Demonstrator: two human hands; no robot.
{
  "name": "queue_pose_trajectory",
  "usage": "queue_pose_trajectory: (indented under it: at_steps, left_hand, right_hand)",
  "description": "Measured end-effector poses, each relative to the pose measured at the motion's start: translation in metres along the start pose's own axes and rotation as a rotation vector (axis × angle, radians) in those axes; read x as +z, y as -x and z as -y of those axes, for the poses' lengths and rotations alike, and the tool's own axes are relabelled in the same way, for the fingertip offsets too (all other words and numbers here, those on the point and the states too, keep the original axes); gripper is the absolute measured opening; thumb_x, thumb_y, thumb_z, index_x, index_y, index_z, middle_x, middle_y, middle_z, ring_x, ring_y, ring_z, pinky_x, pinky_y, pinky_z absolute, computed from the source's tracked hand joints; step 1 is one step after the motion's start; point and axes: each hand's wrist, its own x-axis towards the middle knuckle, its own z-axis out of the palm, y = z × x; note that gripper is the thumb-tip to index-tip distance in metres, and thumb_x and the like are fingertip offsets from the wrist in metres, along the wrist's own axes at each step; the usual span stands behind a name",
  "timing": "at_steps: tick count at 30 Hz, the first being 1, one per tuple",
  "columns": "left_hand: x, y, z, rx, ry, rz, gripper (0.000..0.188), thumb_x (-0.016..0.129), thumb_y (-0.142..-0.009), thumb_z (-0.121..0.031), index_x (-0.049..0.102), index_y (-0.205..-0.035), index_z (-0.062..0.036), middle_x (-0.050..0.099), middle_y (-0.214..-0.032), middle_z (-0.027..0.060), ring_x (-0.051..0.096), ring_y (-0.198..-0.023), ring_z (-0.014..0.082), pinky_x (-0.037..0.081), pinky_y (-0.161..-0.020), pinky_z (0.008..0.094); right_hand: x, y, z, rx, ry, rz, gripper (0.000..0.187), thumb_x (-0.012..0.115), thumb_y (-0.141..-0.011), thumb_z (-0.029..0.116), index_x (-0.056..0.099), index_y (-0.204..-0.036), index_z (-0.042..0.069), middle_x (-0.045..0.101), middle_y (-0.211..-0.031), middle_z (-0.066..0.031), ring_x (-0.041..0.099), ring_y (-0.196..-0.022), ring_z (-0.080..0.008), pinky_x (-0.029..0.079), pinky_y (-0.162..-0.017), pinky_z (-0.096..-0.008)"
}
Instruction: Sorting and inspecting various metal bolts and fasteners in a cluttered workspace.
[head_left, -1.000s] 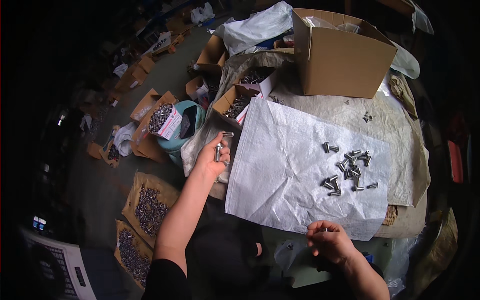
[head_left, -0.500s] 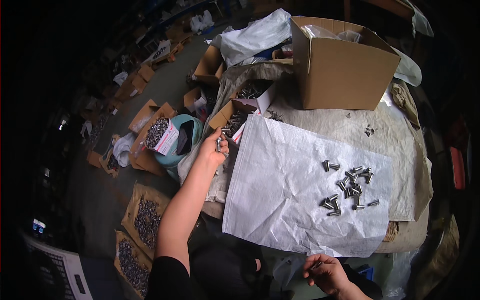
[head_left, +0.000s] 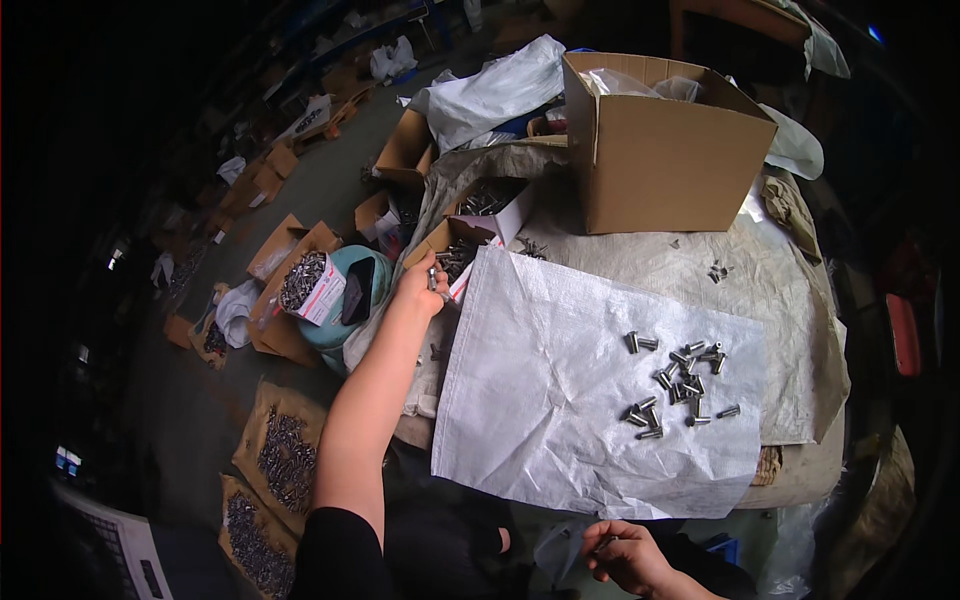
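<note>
My left hand (head_left: 422, 287) reaches to the near edge of a small open carton (head_left: 440, 238) holding dark metal parts. Its fingers are curled round a shiny bolt-like metal part (head_left: 432, 277); the fingertips partly hide what else they hold. Below the near edge of a white woven sheet (head_left: 540, 400), my right hand (head_left: 635, 562) is closed, with a small dark metal part (head_left: 606, 543) showing at its fingers. Several similar headed metal parts (head_left: 685, 388) lie loose on the sheet's right side.
A tall cardboard box (head_left: 670, 165) stands at the back. Another open carton of metal parts (head_left: 487, 200) sits behind the small one. At left, a filled box (head_left: 305, 285) and a phone (head_left: 357, 290) rest on a teal stool-like object (head_left: 330, 340). Parts-covered brown sheets (head_left: 250, 440) lie below.
The whole view has shifted, moving the scene slightly left and down. My left hand has moved a little farther toward the small carton. My right hand stays below the sheet, still closed.
</note>
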Motion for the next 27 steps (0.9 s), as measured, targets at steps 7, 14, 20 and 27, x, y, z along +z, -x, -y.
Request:
queue_pose_trajectory:
  at_steps: [7,14,20,27]
  left_hand:
    - [0.062,-0.028,-0.008,0.027,-0.061,0.067,0.022,0.055,-0.084,-0.026,0.047,-0.070,-0.0101,0.044,-0.059,-0.0002,0.040,-0.043,0.0117,0.024,-0.034,0.0221]
    - [0.095,-0.053,-0.006,0.080,-0.024,0.062,0.024,0.054,-0.084,-0.029,0.047,-0.073,-0.0090,0.047,-0.062,0.0015,0.041,-0.044,0.0113,0.025,-0.035,0.0213]
    - [0.038,0.047,0.023,-0.364,0.123,0.449,0.019,0.052,-0.085,-0.016,0.052,-0.098,-0.0025,0.049,-0.070,0.0017,0.038,-0.049,0.0054,0.024,-0.037,0.0171]
    - [-0.053,0.202,0.138,-0.718,0.474,0.374,0.021,0.046,-0.086,-0.016,0.051,-0.100,-0.0012,0.049,-0.074,0.0050,0.041,-0.053,0.0085,0.027,-0.040,0.0184]
  right_hand:
    - [-0.007,-0.005,-0.006,-0.017,0.055,-0.011,0.027,0.043,-0.062,-0.006,0.054,-0.085,0.003,0.055,-0.070,-0.0063,0.052,-0.053,-0.0147,0.039,-0.040,-0.0241]
    - [-0.007,-0.008,-0.002,0.002,-0.032,-0.062,0.025,0.046,-0.062,-0.003,0.055,-0.085,0.002,0.054,-0.069,-0.0053,0.050,-0.052,-0.0135,0.038,-0.040,-0.0244]
    - [-0.014,-0.004,-0.005,-0.083,0.086,0.003,0.024,0.051,-0.063,0.000,0.055,-0.086,0.003,0.054,-0.069,-0.0054,0.049,-0.050,-0.0133,0.038,-0.042,-0.0248]
    - [-0.005,-0.008,-0.011,-0.053,0.255,0.097,0.014,0.057,-0.082,0.016,0.058,-0.086,0.002,0.056,-0.065,-0.0012,0.046,-0.049,-0.0067,0.037,-0.045,-0.0197]
